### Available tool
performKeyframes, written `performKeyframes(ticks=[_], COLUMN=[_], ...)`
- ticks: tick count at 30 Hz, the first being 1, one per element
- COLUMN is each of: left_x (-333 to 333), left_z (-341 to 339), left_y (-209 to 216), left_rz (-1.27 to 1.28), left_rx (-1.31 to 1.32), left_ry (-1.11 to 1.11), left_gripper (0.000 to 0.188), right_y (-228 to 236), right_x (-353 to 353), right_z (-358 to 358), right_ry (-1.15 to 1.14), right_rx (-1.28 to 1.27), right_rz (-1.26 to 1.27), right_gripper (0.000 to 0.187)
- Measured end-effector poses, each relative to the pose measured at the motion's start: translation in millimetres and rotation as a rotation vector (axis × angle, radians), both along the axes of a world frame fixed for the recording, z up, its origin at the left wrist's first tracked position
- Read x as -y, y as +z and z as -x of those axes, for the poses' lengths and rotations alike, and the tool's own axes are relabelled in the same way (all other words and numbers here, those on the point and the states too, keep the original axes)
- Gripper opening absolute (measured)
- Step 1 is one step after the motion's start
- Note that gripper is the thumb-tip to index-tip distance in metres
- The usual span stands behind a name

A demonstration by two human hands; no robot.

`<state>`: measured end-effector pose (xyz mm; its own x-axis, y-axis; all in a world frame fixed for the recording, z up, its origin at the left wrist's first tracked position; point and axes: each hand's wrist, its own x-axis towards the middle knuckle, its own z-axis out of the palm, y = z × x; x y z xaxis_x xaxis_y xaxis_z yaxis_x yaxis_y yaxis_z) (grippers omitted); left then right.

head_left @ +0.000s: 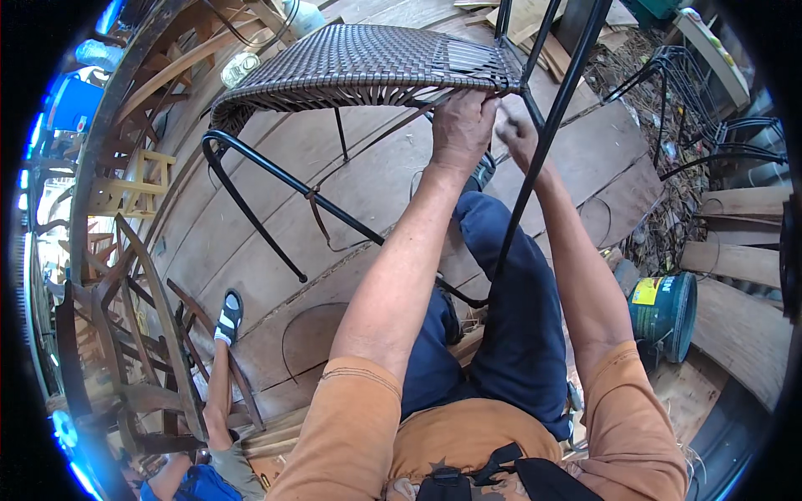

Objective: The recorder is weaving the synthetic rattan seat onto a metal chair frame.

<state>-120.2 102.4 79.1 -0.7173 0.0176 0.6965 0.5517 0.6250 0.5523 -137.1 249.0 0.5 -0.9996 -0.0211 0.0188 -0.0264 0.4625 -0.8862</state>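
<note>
A black metal chair frame (251, 159) stands tipped in front of me, its seat (359, 63) woven from dark brown strips. My left hand (459, 125) is closed on the near edge of the woven seat, close to the frame's corner. Just to its right, my right hand (520, 134) is blurred and partly behind a black frame bar (547, 134); its fingers pinch at the same seat edge, and what they hold is hidden. A loose brown strip (322, 225) dangles from the lower tube. My knees in dark blue trousers sit below the seat.
Wooden boards (334, 192) cover the floor. A green and yellow can (664, 313) stands at the right beside planks. Another black metal frame (693, 92) rests at the upper right. Wooden chair frames (125, 275) crowd the left, where another person's leg and sandal (225, 321) reach in.
</note>
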Motion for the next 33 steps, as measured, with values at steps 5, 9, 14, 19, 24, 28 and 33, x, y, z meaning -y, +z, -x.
performKeyframes(ticks=[5,9,14,19,24,28,33], left_x=[18.1,15.5,8.5,8.2,40.5,126.8,125.3], left_z=[-22.6,-30.8,-67.8,-87.5,-60.1,-27.6,-46.5], left_y=[5.4,9.8,32.5,96.5,136.3,161.3,202.7], left_rz=[0.257,0.252,0.228,0.27,0.464,0.694,0.685], left_rx=[0.087,0.092,0.041,0.372,0.567,0.777,0.752], left_ry=[0.019,-0.044,-0.042,0.054,0.212,0.284,0.35], left_gripper=[0.016,0.017,0.015,0.025,0.039,0.04,0.042], right_y=[97.3,106.2,154.2,138.1,136.0,138.3,130.2], right_x=[27.4,15.6,17.5,14.5,21.1,25.9,18.2], right_z=[-48.7,-74.7,-120.7,-127.3,-122.5,-124.8,-128.3], right_ry=[-0.282,-0.197,-0.085,0.01,-0.012,-0.001,0.011], right_rx=[-0.185,0.047,0.139,-0.011,-0.077,-0.102,-0.108], right_rz=[0.48,1.014,0.951,0.72,0.67,0.675,0.621], right_gripper=[0.019,0.04,0.042,0.026,0.024,0.023,0.034])
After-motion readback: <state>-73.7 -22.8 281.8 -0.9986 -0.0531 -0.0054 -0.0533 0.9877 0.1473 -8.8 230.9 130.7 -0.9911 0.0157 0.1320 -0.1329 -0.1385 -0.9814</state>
